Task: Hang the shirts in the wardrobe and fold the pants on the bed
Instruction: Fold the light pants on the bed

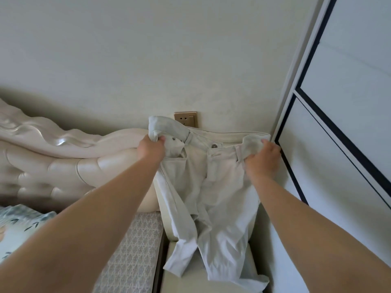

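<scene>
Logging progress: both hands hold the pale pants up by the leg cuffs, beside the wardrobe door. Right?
Not quite: the head view shows the left hand and right hand holding the pale pants up by the waistband, not the leg cuffs, beside the wardrobe door.

Home bedroom: tufted cream headboard, patterned bedding, sliding wardrobe door, wall socket.

Matt woven cloth is seen in the pants, glossy tufted leather in the headboard.
</scene>
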{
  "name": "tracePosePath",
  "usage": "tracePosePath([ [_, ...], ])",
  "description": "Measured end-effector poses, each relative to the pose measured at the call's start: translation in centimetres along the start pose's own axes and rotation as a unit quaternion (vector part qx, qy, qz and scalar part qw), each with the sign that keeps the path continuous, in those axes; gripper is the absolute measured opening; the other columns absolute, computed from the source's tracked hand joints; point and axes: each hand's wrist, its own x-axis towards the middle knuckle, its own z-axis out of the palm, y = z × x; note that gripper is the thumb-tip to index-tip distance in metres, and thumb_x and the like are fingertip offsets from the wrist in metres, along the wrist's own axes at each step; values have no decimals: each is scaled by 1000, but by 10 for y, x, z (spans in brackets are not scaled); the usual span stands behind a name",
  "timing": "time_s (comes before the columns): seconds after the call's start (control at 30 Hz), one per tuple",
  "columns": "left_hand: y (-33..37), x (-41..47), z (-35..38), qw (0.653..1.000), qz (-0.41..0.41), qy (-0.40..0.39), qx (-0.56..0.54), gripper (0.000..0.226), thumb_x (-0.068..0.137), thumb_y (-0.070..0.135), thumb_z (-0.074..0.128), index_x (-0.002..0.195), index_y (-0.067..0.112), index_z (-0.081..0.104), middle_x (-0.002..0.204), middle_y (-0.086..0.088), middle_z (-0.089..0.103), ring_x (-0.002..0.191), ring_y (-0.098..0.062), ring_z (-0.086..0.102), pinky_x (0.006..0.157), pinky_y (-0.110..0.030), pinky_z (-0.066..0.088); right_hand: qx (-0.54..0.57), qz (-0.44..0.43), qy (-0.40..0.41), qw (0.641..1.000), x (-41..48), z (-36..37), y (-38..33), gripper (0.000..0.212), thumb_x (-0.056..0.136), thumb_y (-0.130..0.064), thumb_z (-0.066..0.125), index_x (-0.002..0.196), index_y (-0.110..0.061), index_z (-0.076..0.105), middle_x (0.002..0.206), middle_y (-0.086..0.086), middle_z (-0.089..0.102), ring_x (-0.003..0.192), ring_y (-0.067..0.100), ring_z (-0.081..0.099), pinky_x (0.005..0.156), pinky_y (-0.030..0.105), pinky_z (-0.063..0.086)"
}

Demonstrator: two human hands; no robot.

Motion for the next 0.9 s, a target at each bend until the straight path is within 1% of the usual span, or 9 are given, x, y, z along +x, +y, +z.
tracePosePath([
  [0.07,-3,3,-4,999,20,34,27,40,93,37,51,122,10,48,100,-12,59,96,-34,57,74,-32,38,8,37,-4,999,18,-4,7,60,85,-11,54,141,-12,33,145,12,32,131,31,33,106,41,33],
  [0.17,-6,5,-9,995,44,80,29,45,94,32,51,131,11,35,98,-10,56,97,-35,57,71,-34,38,130,117,-96,980,35,-6,12,61,90,-15,51,145,-15,27,147,8,36,130,30,39,106,41,36],
  [0.23,-8,6,-9,990,78,91,73,36,96,28,47,124,6,39,108,-15,58,100,-37,56,70,-35,37,181,157,-149,959,39,-5,10,52,92,-26,51,140,-15,36,139,8,46,122,31,48,96,36,40],
  [0.33,-13,7,-8,981,101,88,139,27,98,25,38,109,2,46,109,-21,57,99,-39,54,72,-37,35,143,174,-210,951,38,-5,7,52,90,-39,54,133,-11,46,131,11,52,117,32,51,87,34,40],
  [0.47,-17,6,-12,968,81,74,225,23,97,28,32,95,10,46,88,-12,55,78,-31,48,65,-35,35,149,189,-284,928,34,-8,14,60,83,-30,70,131,-4,47,129,14,54,114,30,54,97,39,45],
  [0.53,-18,8,-20,956,88,74,271,26,96,29,31,95,11,50,85,-7,48,75,-29,45,63,-34,34,148,177,-289,929,32,-12,14,59,80,-27,73,128,-3,50,124,13,57,110,29,56,95,37,46],
  [0.63,-27,14,-37,943,103,80,307,25,95,29,35,98,11,53,91,-7,43,77,-28,42,64,-34,33,178,156,-229,944,36,-23,9,52,79,-19,73,123,0,54,119,15,59,101,27,58,83,31,46],
  [0.77,-39,20,-57,961,77,74,254,17,93,22,45,103,9,50,94,-15,57,81,-31,48,66,-35,35,190,126,-164,960,44,-46,13,35,76,-12,75,108,-2,63,110,18,65,94,26,62,84,33,48],
  [0.9,-45,19,-65,988,85,4,129,23,93,13,42,110,1,52,94,-17,58,88,-34,53,71,-37,41,195,116,-257,939,35,-66,10,31,77,-12,75,105,-3,65,110,16,67,103,29,63,98,44,46],
])
